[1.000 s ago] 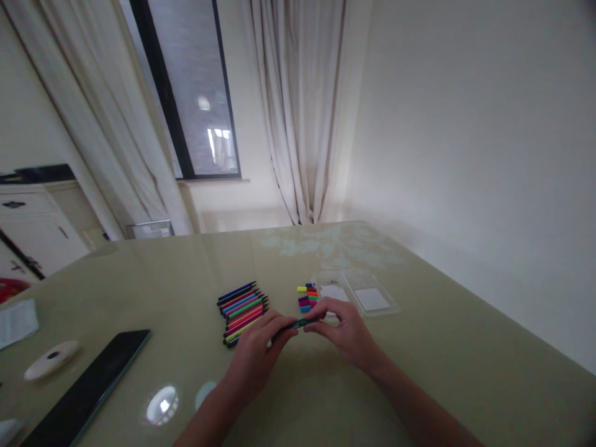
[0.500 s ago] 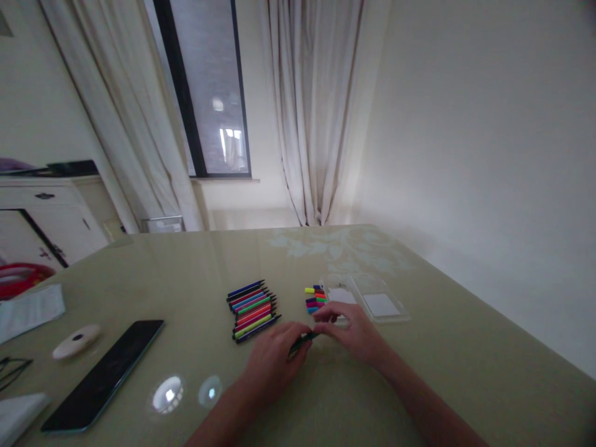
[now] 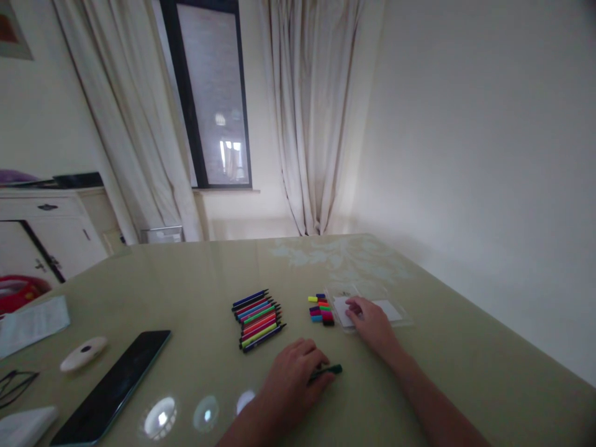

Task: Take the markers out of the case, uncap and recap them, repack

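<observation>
While the left hand [image 3: 300, 375] pinches a dark green pen [image 3: 333, 369] over the bench [image 3: 465, 354], the right hand [image 3: 371, 321], grip loosely curled and apparently empty, is at the clear case [image 3: 404, 321] beside coloured caps [image 3: 323, 309].

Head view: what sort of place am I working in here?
Probably a room in a home: long pale curtains by the window, and a white cabinet at the left, beyond the table.

Bare pens [image 3: 259, 313] are laid in a row mid-surface [image 3: 195, 279]; caps [image 3: 325, 308] and a clear case [image 3: 344, 310] are set toward the right edge. By the left edge, a pale sheet [image 3: 35, 324], an oval object [image 3: 84, 354] and a dark-screened device [image 3: 116, 388] are placed.
</observation>
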`<state>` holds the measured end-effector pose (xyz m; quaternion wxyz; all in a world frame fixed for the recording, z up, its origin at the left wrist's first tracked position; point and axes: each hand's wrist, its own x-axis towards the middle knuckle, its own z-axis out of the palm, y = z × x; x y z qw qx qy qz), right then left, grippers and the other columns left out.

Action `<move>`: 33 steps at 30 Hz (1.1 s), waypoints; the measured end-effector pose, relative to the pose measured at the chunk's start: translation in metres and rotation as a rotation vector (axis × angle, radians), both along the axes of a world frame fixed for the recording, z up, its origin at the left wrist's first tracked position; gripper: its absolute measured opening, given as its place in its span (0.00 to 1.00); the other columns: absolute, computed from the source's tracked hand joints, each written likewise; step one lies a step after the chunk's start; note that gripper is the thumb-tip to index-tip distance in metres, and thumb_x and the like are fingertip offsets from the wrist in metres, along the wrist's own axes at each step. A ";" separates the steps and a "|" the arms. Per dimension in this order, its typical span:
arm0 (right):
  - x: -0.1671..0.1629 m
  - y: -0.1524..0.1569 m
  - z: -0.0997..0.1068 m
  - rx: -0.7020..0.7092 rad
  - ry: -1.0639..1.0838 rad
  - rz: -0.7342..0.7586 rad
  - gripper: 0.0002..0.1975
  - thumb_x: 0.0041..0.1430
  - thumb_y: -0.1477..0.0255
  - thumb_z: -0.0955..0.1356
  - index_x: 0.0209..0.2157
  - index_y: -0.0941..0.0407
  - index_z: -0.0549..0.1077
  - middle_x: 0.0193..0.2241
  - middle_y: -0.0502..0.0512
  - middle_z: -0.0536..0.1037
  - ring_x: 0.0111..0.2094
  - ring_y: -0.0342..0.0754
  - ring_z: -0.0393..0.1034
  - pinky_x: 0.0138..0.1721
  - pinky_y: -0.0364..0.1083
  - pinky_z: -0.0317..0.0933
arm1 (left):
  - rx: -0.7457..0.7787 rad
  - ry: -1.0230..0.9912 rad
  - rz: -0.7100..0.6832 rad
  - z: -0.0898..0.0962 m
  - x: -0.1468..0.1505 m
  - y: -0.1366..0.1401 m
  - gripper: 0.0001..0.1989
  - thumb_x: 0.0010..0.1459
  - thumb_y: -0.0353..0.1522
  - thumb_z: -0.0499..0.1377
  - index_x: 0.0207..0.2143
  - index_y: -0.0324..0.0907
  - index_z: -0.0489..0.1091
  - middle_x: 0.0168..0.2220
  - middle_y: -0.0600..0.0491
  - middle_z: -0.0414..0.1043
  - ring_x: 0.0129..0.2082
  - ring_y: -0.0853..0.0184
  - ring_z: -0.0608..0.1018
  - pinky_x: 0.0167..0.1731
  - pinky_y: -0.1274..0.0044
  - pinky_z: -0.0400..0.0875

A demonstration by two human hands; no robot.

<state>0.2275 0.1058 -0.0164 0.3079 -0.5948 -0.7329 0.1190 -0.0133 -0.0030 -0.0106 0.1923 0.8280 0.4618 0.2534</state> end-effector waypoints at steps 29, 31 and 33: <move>-0.090 0.012 0.058 0.081 -0.324 0.325 0.07 0.64 0.75 0.69 0.39 0.57 0.81 0.41 0.60 0.83 0.46 0.54 0.75 0.49 0.49 0.62 | 0.037 -0.061 0.297 0.009 -0.075 0.038 0.04 0.56 0.34 0.64 0.30 0.45 0.78 0.39 0.50 0.76 0.45 0.57 0.77 0.46 0.68 0.68; -0.080 -0.002 0.057 0.092 -0.106 0.363 0.07 0.66 0.73 0.68 0.42 0.56 0.79 0.40 0.58 0.83 0.44 0.52 0.76 0.48 0.49 0.64 | 0.067 -0.156 0.280 0.010 -0.071 0.039 0.07 0.60 0.37 0.62 0.32 0.44 0.77 0.39 0.50 0.77 0.44 0.58 0.77 0.46 0.68 0.70; -0.070 -0.017 0.050 0.091 0.093 0.410 0.08 0.67 0.70 0.67 0.43 0.55 0.78 0.40 0.56 0.83 0.43 0.51 0.76 0.47 0.48 0.65 | 0.046 -0.267 0.279 0.012 -0.066 0.038 0.09 0.64 0.39 0.59 0.36 0.44 0.75 0.38 0.51 0.77 0.41 0.60 0.78 0.44 0.70 0.71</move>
